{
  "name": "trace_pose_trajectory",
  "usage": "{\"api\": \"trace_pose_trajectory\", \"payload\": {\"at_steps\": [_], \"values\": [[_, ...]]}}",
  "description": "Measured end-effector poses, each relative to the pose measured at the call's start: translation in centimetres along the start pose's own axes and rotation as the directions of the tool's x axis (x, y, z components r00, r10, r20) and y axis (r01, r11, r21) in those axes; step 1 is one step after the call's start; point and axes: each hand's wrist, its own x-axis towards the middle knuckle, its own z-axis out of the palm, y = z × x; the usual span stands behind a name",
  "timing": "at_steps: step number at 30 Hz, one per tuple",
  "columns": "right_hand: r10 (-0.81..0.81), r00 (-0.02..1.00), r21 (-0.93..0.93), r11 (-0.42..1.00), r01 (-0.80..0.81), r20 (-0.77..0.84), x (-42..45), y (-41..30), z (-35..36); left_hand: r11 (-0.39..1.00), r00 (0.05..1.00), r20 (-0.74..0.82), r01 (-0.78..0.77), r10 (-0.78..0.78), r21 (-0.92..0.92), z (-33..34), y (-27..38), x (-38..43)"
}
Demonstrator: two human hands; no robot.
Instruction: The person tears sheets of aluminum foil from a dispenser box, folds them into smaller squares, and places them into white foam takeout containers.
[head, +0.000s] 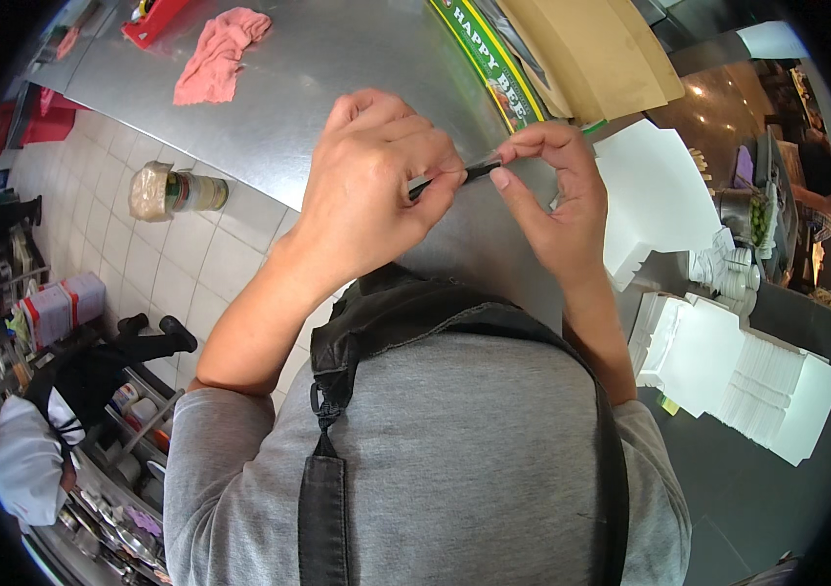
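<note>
In front of my chest, my left hand (386,172) is curled around a thin black item (480,173), most of which is hidden inside the fingers. At its right end, a strip of clear film catches the light. The thumb and forefinger of my right hand (569,194) pinch at that end. What exactly the black item is, I cannot tell. Both hands are raised over the corner of a stainless-steel table (327,44), above my grey shirt and black apron.
A pink cloth (221,55) lies on the table; a green box (492,66) sits beside brown cardboard (598,51). On the right are an open white carton (653,190) and a box of white items (760,388). A wrapped can (177,192) stands on the floor; a person (27,454) is at left.
</note>
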Motion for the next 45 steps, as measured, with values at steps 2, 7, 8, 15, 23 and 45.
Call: {"api": "trace_pose_trajectory", "payload": {"at_steps": [2, 7, 8, 15, 23, 45], "values": [[-0.017, 1.0, 0.028, 0.999, 0.016, 0.009, 0.0, 0.2, 0.0, 1.0, 0.999, 0.047, 0.01, -0.008, -0.022, -0.3, -0.1, -0.1], [-0.039, 0.99, 0.211, 0.977, 0.01, 0.138, 0.4, -0.3, -0.5, 0.838, 0.986, 0.083, 0.168, -0.146, -0.52, 0.6, -1.2, 0.7], [-0.04, 0.99, 0.21, 0.978, 0.01, 0.138, 0.5, -0.6, -0.6, 0.749, 0.971, 0.215, 0.222, -0.109, -0.624, 0.6, -1.6, 1.1], [0.065, 0.947, 0.233, 0.962, -0.143, 0.314, 1.1, -1.8, -2.4, 0.514, 0.806, 0.578, 0.445, 0.126, -0.733, 0.2, -5.3, 2.9], [0.153, 0.915, 0.07, 0.979, -0.193, 0.374, 1.7, -2.2, -2.8, 0.689, 0.774, 0.625, 0.399, 0.1, -0.605, -0.3, -4.4, 3.6], [0.262, 0.925, 0.054, 0.956, -0.287, 0.274, 1.2, -0.6, -2.7, 0.56, 0.786, 0.618, 0.502, 0.022, -0.659, 0.1, -5.0, 3.1]]}}
